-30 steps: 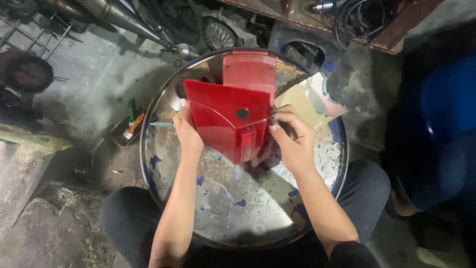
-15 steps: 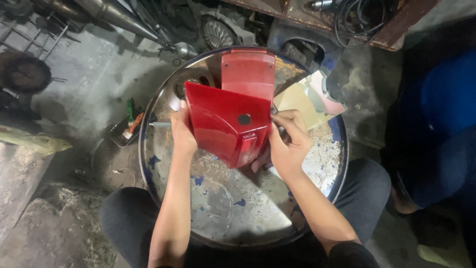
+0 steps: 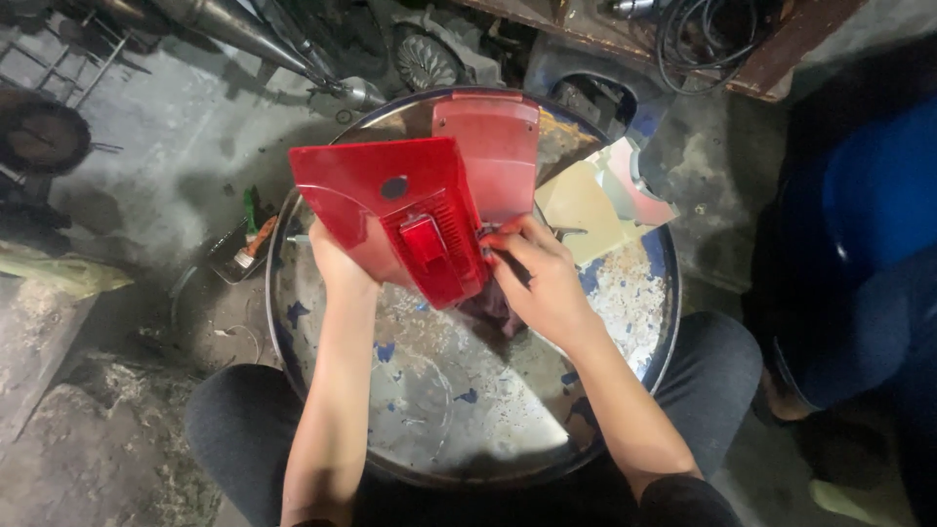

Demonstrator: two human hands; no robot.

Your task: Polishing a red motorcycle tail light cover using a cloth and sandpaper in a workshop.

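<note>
Red plastic panel (image 3: pixel 390 210) sits centre frame, held up over a round metal drum lid (image 3: pixel 468 410) that rests across the person's lap. Lid rim runs from upper centre round to lower centre; its lower half is bare metal with flaking blue paint, so that's where the free room is. Upper half is crowded: a second red panel (image 3: pixel 488 146) lies under the first at the top, and a cream panel (image 3: pixel 586 210) with a pinkish edge lies at upper right, overhanging the rim.

Left hand (image 3: pixel 337 259) grips the red plastic panel from beneath at its lower left edge, fingers hidden behind it. Right hand (image 3: pixel 537 273) is closed on the panel's right edge beside the ribbed tab, fingertips pinched there (something dark under the palm, can't tell what).

Panel itself: glossy red, roughly trapezoidal, wide end toward upper left, one dark round hole near the middle. A narrower ribbed section with a raised rectangular block points to lower centre. Tilted, not flat on the lid.

Outside the rim: concrete floor (image 3: pixel 166 146) at left with a small tray of tools (image 3: pixel 249 244) close to the lid edge; a metal pipe (image 3: pixel 244 29) and cables (image 3: pixel 703 34) along the top. Person in blue (image 3: pixel 859 224) at right, near the lid.
</note>
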